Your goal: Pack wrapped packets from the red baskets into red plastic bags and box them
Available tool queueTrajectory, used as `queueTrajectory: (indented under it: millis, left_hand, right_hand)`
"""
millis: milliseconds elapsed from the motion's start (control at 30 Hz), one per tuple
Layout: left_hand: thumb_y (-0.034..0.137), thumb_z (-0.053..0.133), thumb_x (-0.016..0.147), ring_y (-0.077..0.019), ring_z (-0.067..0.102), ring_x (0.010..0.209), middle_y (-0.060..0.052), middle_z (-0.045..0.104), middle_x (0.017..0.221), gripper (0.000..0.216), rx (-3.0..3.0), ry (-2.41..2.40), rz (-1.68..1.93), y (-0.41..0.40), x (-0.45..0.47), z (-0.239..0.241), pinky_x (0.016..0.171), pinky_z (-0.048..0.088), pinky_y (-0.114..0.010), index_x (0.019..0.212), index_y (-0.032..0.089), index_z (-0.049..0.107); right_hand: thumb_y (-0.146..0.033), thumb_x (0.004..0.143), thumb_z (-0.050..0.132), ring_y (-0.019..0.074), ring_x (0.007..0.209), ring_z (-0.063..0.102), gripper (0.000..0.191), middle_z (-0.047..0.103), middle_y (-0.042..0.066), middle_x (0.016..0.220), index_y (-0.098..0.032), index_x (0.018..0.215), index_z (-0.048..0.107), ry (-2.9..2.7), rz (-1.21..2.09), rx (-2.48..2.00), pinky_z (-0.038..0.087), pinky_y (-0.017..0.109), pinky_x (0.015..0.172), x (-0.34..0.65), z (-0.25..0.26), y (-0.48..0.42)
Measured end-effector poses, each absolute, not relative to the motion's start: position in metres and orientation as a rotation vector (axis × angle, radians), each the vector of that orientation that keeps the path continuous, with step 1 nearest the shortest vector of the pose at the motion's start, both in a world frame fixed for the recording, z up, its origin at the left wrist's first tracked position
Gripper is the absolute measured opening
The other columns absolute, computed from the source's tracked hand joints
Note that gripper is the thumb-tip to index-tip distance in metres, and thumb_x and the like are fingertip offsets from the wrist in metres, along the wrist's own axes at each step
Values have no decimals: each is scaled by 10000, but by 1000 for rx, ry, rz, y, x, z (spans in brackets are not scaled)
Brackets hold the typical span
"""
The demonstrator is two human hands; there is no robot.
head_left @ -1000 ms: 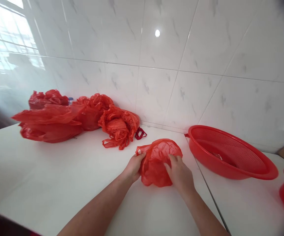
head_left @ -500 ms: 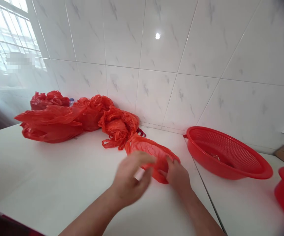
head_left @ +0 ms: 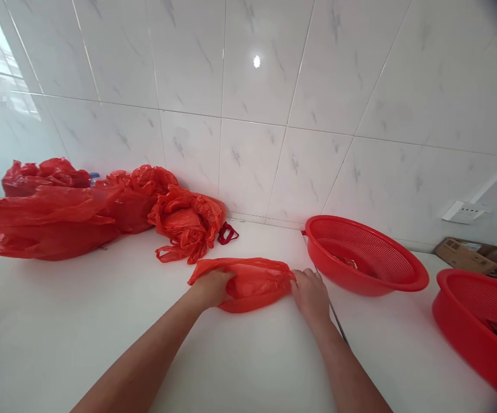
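Note:
A red plastic bag (head_left: 254,281) lies flattened on the white counter (head_left: 102,321), stretched between my two hands. My left hand (head_left: 211,287) is closed on the bag's left end. My right hand (head_left: 310,292) grips its right end with the fingers curled over the edge. Just right of the bag stands a red perforated basket (head_left: 364,255) with a small scrap inside.
A heap of red plastic bags (head_left: 80,215) lies at the back left against the tiled wall. A second red basket (head_left: 480,327) sits at the right edge, with a cardboard box (head_left: 472,255) behind it and a wall socket (head_left: 463,212) above.
The bag was bunched and puffed up between my hands; my left hand let go, then took hold again, and the bag is now pulled flat and wide on the counter. The view has shifted right.

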State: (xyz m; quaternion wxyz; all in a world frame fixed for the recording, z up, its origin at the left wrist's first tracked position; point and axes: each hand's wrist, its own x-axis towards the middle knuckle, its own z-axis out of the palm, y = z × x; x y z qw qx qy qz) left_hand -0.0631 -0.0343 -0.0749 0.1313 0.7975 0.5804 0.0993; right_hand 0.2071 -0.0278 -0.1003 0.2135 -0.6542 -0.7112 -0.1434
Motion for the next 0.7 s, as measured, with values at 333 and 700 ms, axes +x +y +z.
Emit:
queueTrajectory:
  millis: [333, 700]
  left_hand:
    - [356, 500, 843, -281, 571, 1086, -72, 598, 1238, 334, 2454, 1548, 914, -40, -62, -89, 827, 474, -367, 1147, 266, 605]
    - [454, 573, 777, -336, 550, 1055, -136, 580, 1170, 471, 2172, 2009, 1367, -34, -96, -66, 883, 419, -437, 1185, 220, 569]
  right_hand:
    - [-267, 874, 416, 345, 1333, 210, 462, 298, 180, 1452, -150, 1317, 467, -1415, -752, -1832, 265, 518, 988, 231, -75, -35]
    - [-265, 890, 366, 318, 1165, 409, 351, 603, 177, 1085, -124, 1100, 608, -1382, -792, -2004, 181, 546, 1000, 283, -92, -45]
